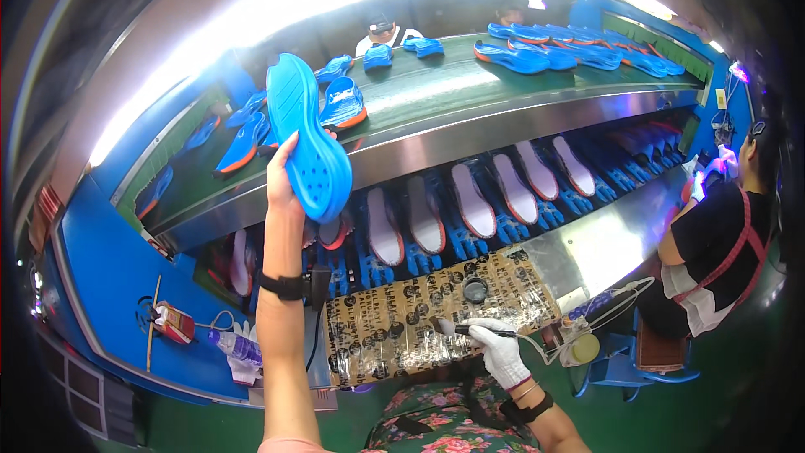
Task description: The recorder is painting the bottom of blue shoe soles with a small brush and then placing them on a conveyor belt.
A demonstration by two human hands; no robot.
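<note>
My bare left hand (283,172) is raised and grips a bright blue shoe sole (314,147), holding it upright by its edge in front of the upper conveyor. Round holes show in the sole's lower end. My right hand (501,356), in a white glove, is closed round a dark-handled brush (461,330), its tip pointing left just over the workbench. That bench is covered with brown printed tape (377,344). A small dark round dish (475,288) sits on it, beyond the brush.
Blue soles (545,57) lie on the green upper conveyor (444,75). Below, shoe uppers with pale undersides (474,201) stand in a row. At left are a water bottle (235,344) and a red carton (173,323). A co-worker (721,235) sits at right beside a blue stool (633,361).
</note>
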